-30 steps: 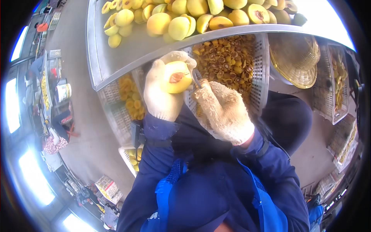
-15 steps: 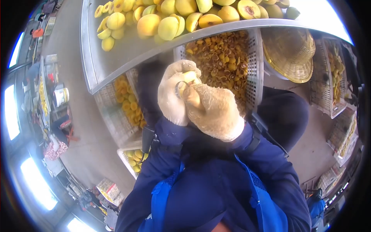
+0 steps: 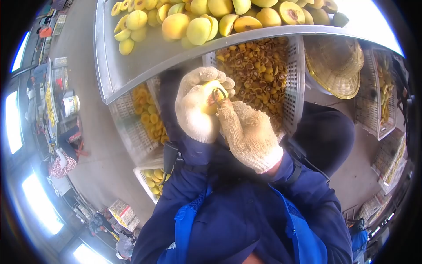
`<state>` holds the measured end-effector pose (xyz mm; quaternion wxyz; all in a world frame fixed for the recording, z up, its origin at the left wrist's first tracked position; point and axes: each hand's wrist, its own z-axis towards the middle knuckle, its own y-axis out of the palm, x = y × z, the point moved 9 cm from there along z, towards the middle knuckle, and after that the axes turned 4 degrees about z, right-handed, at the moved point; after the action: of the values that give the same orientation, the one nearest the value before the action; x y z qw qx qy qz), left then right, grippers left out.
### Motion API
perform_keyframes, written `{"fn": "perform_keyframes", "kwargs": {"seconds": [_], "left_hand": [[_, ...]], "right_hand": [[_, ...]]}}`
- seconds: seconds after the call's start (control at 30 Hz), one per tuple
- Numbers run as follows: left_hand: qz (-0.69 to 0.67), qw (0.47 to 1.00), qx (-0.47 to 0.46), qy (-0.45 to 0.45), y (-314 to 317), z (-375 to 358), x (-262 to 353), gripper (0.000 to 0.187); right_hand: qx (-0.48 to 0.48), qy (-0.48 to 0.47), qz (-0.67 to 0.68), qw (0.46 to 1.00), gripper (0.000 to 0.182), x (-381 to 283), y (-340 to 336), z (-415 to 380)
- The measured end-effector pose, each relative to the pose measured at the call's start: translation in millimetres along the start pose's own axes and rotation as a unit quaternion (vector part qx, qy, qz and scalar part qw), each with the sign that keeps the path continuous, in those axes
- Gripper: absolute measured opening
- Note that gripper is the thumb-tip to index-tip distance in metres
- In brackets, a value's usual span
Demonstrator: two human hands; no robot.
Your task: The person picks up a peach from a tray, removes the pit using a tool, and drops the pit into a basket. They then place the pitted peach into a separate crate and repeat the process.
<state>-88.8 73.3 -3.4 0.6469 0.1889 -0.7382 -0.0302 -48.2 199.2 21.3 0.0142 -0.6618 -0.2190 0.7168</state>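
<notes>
My gloved left hand point(image 3: 190, 108) is closed around a yellow peach half point(image 3: 209, 91), its cut face turned toward my right hand. In my gloved right hand point(image 3: 252, 138) is a small pitting tool with a dark metal loop point(image 3: 219, 93); its handle is hidden by the fingers. The loop is at the reddish centre of the cut face. Ahead, a metal tray point(image 3: 132, 81) carries whole and halved yellow peaches point(image 3: 198, 31). Below its edge, just beyond my hands, stands a white crate point(image 3: 296, 88) full of brownish pit pieces point(image 3: 252, 66).
Crates of yellow halves point(image 3: 147, 110) stand on the left, with another crate point(image 3: 143, 180) nearer my body. A woven straw hat point(image 3: 336, 66) lies to the right, beside a fruit crate point(image 3: 371, 114). A person point(image 3: 63, 163) sits far left near a white bucket point(image 3: 70, 108).
My right hand has drawn slightly down and right, off the left hand. The peach half's cut face and the tool's loop now show more plainly. The view has shifted slightly.
</notes>
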Motion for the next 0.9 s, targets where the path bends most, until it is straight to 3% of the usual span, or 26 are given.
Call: {"fn": "perform_keyframes", "kwargs": {"seconds": [0.13,0.2,0.37,0.6,0.63,0.67,0.73,0.77,0.8,0.87,0.9], "left_hand": [[0.211,0.962,-0.027,0.173,10,-9,15,0.023],[0.218,0.957,-0.019,0.19,14,-11,17,0.018],[-0.003,0.999,0.038,0.03,4,-5,2,0.019],[0.01,0.996,0.004,0.087,12,-7,6,0.026],[0.015,0.997,0.002,0.079,12,-7,8,0.027],[0.021,0.997,-0.001,0.072,11,-6,9,0.028],[-0.061,0.998,-0.014,0.012,8,-2,-6,0.031],[-0.103,0.994,-0.02,-0.018,6,0,-15,0.033],[-0.099,0.988,-0.118,-0.028,11,6,-14,0.03],[-0.136,0.979,-0.12,-0.092,21,6,-18,0.03],[-0.155,0.973,-0.119,-0.125,24,3,-21,0.03]], "right_hand": [[0.024,-0.079,-0.11,0.99,0.037,-8,0,-4],[0.027,-0.075,-0.103,0.991,0.037,-6,-1,-3],[0.002,-0.002,0.015,1.0,0.035,4,-2,-2],[-0.016,0.033,0.092,0.995,0.027,7,-3,0],[-0.04,0.098,0.153,0.983,0.029,15,1,-1],[-0.056,0.164,0.208,0.963,0.033,21,5,-2],[-0.137,0.413,0.395,0.809,0.044,29,16,-19],[-0.162,0.41,0.47,0.765,0.047,25,21,-20],[-0.185,0.403,0.541,0.715,0.05,24,25,-22],[-0.23,0.368,0.662,0.611,0.048,23,32,-24],[-0.175,0.355,0.696,0.599,0.045,28,35,-26]]}}
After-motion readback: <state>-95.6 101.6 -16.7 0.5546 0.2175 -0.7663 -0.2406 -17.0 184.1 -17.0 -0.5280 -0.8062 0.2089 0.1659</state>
